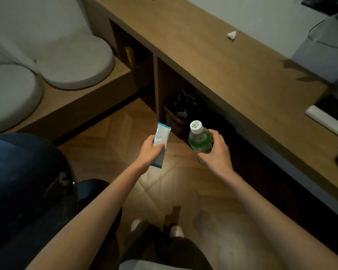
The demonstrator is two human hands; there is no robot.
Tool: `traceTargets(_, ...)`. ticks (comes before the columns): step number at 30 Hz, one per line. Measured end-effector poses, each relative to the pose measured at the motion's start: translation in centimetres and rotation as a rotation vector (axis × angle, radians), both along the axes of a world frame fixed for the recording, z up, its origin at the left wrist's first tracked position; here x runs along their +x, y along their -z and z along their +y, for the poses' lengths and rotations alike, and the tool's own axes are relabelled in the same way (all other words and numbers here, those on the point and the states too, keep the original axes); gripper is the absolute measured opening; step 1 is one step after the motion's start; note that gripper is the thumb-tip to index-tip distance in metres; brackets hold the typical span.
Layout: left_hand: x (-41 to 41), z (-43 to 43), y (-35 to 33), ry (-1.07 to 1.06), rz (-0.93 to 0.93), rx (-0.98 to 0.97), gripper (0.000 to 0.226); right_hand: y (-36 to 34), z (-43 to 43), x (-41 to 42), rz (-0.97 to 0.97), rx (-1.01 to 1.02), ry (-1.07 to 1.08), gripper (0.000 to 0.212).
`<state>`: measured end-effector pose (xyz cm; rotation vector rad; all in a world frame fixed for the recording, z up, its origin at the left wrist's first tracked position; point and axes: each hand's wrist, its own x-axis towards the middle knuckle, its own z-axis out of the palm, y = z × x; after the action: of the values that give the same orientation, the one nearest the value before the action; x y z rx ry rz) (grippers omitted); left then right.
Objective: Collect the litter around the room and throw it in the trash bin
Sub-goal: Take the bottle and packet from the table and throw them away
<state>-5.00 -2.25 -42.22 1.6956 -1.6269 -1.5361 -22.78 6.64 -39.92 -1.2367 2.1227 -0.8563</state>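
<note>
My left hand (pixel 149 152) grips a blue and white wrapper (pixel 162 136), held upright above the wooden floor. To its right, my right hand (pixel 218 152) holds a green plastic bottle (pixel 200 140) with a white cap. Just beyond both hands, a small trash bin (pixel 174 121) lined with a dark bag stands in the shadow under the desk. A crumpled white scrap of paper (pixel 231 34) lies on the desk top (pixel 213 61) near the wall.
A dark blue chair (pixel 23 182) stands at my left. Two grey round cushions (pixel 76 61) rest on a low wooden platform at the far left. A white roll (pixel 326 120) and a grey box (pixel 320 61) sit on the desk's right part.
</note>
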Motion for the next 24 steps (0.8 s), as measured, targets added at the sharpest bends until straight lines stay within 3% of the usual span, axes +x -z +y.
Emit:
traceTargets(12, -8.7, -18.7, 12.3, -0.042, 0.023, 0.18, 0.042, 12.6, -16.0, -7.4, -0.014, 0.118, 0.075, 0.068)
traceTargets(20, -15.2, -29.1, 22.8, -0.085, 0.131, 0.337, 0.046, 23.0, -24.4, -11.6, 0.026, 0.154, 0.146, 0.07)
traceTargets(24, -18.5, -32.6, 29.1, -0.139, 0.171, 0.326, 0.041, 28.2, -26.8, -13.9, 0.037, 0.179, 0.152, 0.059)
